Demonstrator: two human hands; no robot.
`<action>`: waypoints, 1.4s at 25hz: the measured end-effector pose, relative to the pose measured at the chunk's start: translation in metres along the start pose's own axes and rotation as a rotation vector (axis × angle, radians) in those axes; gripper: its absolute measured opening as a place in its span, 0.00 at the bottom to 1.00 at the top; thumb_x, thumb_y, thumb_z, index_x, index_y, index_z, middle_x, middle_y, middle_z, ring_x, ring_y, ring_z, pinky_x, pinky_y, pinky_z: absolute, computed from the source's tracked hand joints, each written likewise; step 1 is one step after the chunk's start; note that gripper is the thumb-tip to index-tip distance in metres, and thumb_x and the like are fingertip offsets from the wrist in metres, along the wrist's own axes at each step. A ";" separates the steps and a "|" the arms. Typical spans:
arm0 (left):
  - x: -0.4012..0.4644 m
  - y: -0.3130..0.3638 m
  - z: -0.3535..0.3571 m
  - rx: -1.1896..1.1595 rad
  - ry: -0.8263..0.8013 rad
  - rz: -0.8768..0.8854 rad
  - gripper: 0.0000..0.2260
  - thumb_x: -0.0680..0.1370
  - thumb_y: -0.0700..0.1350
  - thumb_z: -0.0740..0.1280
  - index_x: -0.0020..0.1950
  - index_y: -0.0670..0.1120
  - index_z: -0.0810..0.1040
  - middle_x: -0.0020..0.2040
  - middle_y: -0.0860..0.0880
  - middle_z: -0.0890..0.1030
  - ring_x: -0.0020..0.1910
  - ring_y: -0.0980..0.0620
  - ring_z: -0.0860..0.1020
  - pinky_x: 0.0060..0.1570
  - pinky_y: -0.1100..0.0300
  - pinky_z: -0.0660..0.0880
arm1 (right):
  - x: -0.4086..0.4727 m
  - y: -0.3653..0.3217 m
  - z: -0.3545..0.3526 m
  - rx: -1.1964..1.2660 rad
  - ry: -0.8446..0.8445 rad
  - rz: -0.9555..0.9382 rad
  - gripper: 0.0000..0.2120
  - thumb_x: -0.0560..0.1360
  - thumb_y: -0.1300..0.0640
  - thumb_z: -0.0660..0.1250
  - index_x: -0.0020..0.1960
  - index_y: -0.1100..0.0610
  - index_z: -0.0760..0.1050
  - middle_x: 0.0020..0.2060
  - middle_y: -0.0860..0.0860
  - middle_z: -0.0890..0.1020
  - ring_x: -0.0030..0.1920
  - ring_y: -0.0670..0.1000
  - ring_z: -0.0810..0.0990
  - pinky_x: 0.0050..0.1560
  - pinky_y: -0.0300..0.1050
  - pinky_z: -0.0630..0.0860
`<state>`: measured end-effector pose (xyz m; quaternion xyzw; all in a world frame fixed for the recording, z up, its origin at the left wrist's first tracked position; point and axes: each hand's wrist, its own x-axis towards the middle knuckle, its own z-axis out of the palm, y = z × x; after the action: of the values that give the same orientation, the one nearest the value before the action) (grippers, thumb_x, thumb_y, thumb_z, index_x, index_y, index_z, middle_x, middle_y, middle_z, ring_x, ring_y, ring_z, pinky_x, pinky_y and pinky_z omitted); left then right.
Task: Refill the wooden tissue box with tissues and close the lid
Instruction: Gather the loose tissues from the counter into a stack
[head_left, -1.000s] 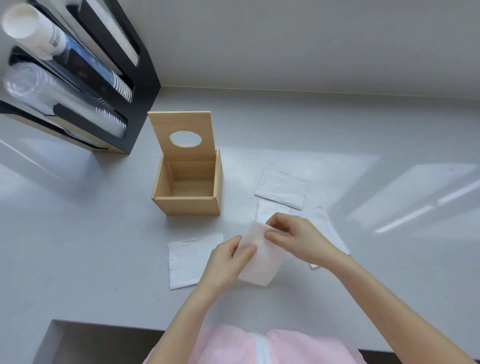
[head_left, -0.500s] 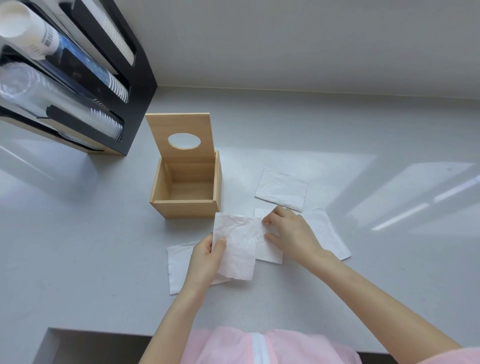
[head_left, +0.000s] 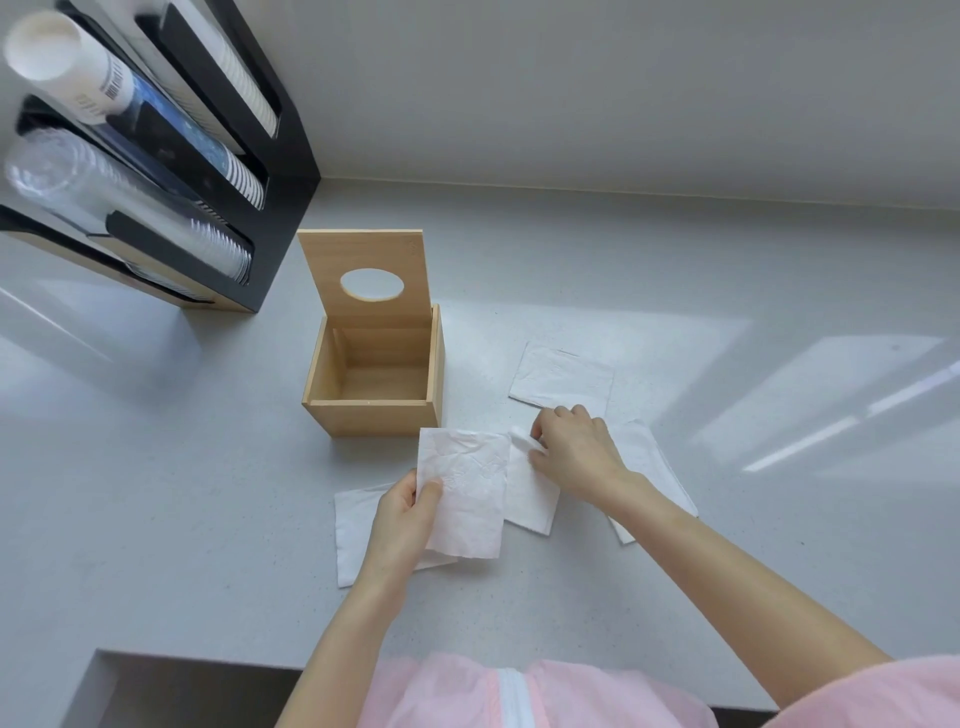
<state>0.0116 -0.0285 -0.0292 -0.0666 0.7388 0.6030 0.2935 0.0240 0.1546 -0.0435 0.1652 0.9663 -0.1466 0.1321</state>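
Left hand (head_left: 400, 512) fingers pinch a crumpled tissue (head_left: 465, 491), right hand (head_left: 574, 452) fingers pinch a folded one (head_left: 532, 496), empty open wooden tissue box (head_left: 374, 379) just beyond; thin sheets may tear.

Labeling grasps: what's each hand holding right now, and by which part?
Left hand pinches an unfolded tissue at its left edge. Right hand has its grip on the top corner of a folded tissue lying on the counter.

Setting: café or pantry service counter. Evidence: black cup dispenser (head_left: 156, 156) holding stacked paper and clear plastic cups, standing at left on grey tabletop (head_left: 675, 291) against plain wall
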 end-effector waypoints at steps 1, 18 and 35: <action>-0.001 0.000 0.000 -0.002 0.001 -0.004 0.12 0.80 0.40 0.56 0.44 0.49 0.77 0.43 0.52 0.80 0.42 0.53 0.77 0.39 0.62 0.72 | 0.000 -0.002 0.001 0.006 0.010 -0.011 0.13 0.75 0.60 0.58 0.59 0.60 0.70 0.58 0.56 0.74 0.60 0.58 0.68 0.57 0.47 0.64; -0.010 0.005 0.008 -0.173 -0.256 -0.057 0.14 0.81 0.42 0.55 0.54 0.43 0.80 0.46 0.49 0.85 0.45 0.53 0.83 0.51 0.57 0.76 | -0.045 -0.004 -0.060 0.836 -0.344 -0.136 0.06 0.73 0.60 0.68 0.43 0.48 0.77 0.37 0.43 0.78 0.39 0.43 0.77 0.38 0.31 0.72; -0.014 0.005 0.016 -0.115 -0.308 -0.106 0.09 0.79 0.45 0.60 0.52 0.46 0.79 0.42 0.50 0.83 0.35 0.58 0.81 0.30 0.68 0.74 | -0.040 -0.018 -0.022 0.804 -0.014 0.013 0.07 0.73 0.58 0.64 0.50 0.53 0.76 0.46 0.49 0.80 0.45 0.48 0.78 0.41 0.37 0.73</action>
<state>0.0260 -0.0161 -0.0198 -0.0290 0.6449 0.6310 0.4302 0.0496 0.1342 -0.0063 0.2086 0.8299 -0.5134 0.0643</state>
